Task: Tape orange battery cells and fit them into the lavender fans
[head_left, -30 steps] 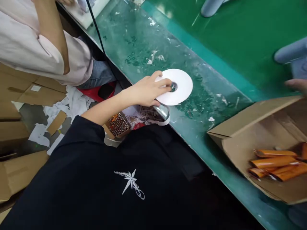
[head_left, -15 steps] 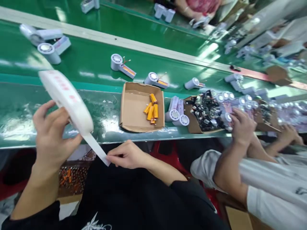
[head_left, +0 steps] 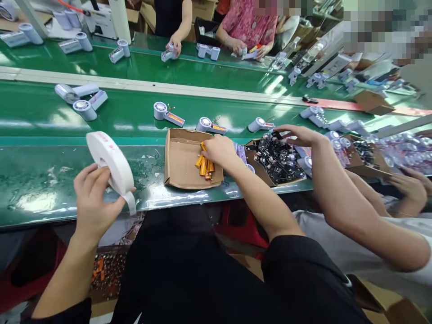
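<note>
My left hand (head_left: 96, 198) grips a large roll of white tape (head_left: 116, 164) through its core, and a short loose end of the tape hangs by the fingertips. To the right, my right hand (head_left: 218, 152) reaches into a shallow cardboard box (head_left: 180, 168). Its fingers are curled down on one of the orange batteries (head_left: 203, 167) lying in a small heap there; the fingertips are partly hidden. Behind the box, grey-white fan housings (head_left: 204, 123) with orange batteries and thin wires lie on the green belt.
A box of black circuit parts (head_left: 278, 157) stands right of the battery box, with a co-worker's hand (head_left: 297, 135) over it. More fan housings (head_left: 86, 109) lie on the belt at left. Other people sit across the line. Below is a bin of small parts (head_left: 108, 274).
My right hand has let go of the tape's end and moved up and right to the batteries. The tape roll is lower and further right in view; the camera has tilted up.
</note>
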{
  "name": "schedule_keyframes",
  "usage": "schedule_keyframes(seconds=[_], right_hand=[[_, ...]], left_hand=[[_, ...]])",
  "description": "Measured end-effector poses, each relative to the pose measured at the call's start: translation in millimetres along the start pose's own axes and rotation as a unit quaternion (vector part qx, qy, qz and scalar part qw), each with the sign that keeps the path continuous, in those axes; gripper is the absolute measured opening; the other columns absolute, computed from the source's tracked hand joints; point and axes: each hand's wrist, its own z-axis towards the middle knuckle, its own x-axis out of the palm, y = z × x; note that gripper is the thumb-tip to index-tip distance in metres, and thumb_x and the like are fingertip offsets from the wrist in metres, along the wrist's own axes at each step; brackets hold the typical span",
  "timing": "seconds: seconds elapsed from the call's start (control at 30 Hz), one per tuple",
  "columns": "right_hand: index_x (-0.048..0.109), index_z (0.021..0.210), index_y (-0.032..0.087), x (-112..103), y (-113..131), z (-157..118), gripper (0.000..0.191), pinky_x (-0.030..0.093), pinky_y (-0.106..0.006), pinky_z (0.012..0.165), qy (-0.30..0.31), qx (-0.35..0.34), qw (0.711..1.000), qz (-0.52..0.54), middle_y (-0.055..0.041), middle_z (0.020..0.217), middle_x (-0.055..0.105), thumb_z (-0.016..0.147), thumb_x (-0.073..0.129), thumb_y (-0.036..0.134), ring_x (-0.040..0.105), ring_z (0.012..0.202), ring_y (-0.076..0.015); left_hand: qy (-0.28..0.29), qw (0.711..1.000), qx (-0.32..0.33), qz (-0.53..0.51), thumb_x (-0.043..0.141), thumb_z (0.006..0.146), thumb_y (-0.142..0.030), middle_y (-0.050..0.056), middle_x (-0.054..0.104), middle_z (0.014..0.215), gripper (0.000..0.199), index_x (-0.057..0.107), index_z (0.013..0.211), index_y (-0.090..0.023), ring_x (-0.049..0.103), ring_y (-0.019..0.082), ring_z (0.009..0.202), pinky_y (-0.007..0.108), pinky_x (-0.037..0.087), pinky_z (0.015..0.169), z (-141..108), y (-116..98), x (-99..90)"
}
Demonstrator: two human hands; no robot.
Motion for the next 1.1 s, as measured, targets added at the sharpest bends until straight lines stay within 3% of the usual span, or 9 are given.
schedule_keyframes(seconds=[0.13,0.23,0.33,0.43,0.5,0.67,0.77,0.93,1.1], right_hand=[[0.08,0.12,0.02,2,-2,-15,0.029,0.057,-0.045,0.103,-0.148,-0.104,0.943,0.278,-0.0116,0.118,0.081,0.092,0.072,0.02,0.072,0.114,-0.0287],[0.079,0.112,0.026,13,9,-38,0.031,0.063,-0.04,0.092,-0.224,-0.114,0.791,0.558,-0.0053,0.116,0.08,0.084,0.087,0.038,0.074,0.106,-0.0236],[0.079,0.105,0.03,26,34,-59,0.047,0.066,-0.034,0.084,-0.172,-0.067,0.619,0.764,-0.0009,0.106,0.081,0.069,0.102,0.049,0.077,0.095,-0.0197],[0.079,0.111,0.03,29,59,-76,0.054,0.07,-0.036,0.09,-0.105,-0.033,0.524,0.845,-0.0006,0.106,0.085,0.068,0.104,0.05,0.082,0.094,-0.0197],[0.08,0.116,0.028,24,69,-85,0.051,0.071,-0.041,0.097,-0.096,-0.031,0.537,0.837,-0.0034,0.112,0.087,0.074,0.101,0.047,0.085,0.1,-0.0225],[0.084,0.123,0.022,2,62,-101,0.034,0.07,-0.04,0.104,-0.12,-0.101,0.707,0.69,-0.0089,0.125,0.086,0.092,0.083,0.037,0.084,0.114,-0.0247],[0.083,0.13,0.022,0,59,-106,0.037,0.072,-0.037,0.096,-0.12,-0.116,0.767,0.62,-0.0089,0.124,0.086,0.097,0.075,0.033,0.085,0.109,-0.0244],[0.079,0.138,0.019,19,79,-114,0.041,0.069,-0.036,0.101,-0.132,-0.108,0.747,0.643,-0.0104,0.13,0.084,0.102,0.068,0.036,0.084,0.112,-0.0242],[0.067,0.154,0.02,36,90,-111,0.064,0.064,-0.037,0.112,-0.071,-0.123,0.68,0.72,-0.0095,0.136,0.081,0.097,0.078,0.047,0.08,0.122,-0.0239]], left_hand=[[-0.027,0.997,0.068,0.024,0.08,0.085,-0.016,0.013,0.074,0.13,0.068,0.061,0.149,-0.027,0.059,0.042,0.141,0.063,0.052,0.117,-1,-13,6.0],[-0.001,0.996,0.084,0.031,0.074,0.086,-0.01,0.012,0.075,0.129,0.064,0.064,0.146,-0.027,0.059,0.041,0.141,0.06,0.05,0.118,-1,-24,5.4],[0.022,0.993,0.108,0.046,0.07,0.086,-0.006,0.012,0.076,0.127,0.065,0.064,0.148,-0.026,0.058,0.039,0.139,0.059,0.049,0.118,-1,-33,7.0],[0.047,0.99,0.119,0.066,0.07,0.087,-0.005,0.013,0.077,0.128,0.068,0.064,0.151,-0.025,0.051,0.04,0.144,0.059,0.05,0.116,-2,-39,10.3],[0.065,0.987,0.123,0.083,0.07,0.088,-0.005,0.012,0.077,0.131,0.07,0.064,0.154,-0.027,0.046,0.04,0.146,0.055,0.053,0.112,-4,-41,11.3],[0.093,0.978,0.149,0.108,0.074,0.09,-0.007,0.006,0.079,0.135,0.076,0.061,0.159,-0.035,0.048,0.035,0.141,0.047,0.054,0.108,-4,-46,8.5],[0.08,0.98,0.142,0.114,0.072,0.091,-0.006,0.006,0.08,0.132,0.072,0.064,0.157,-0.034,0.05,0.034,0.132,0.047,0.054,0.104,-2,-51,9.2],[0.046,0.984,0.119,0.121,0.071,0.089,-0.006,0.006,0.081,0.128,0.074,0.064,0.157,-0.034,0.053,0.033,0.115,0.049,0.051,0.097,2,-64,17.2],[0.012,0.981,0.13,0.144,0.074,0.088,-0.01,0.004,0.082,0.124,0.077,0.061,0.159,-0.038,0.05,0.034,0.111,0.058,0.048,0.11,4,-71,16.3]])
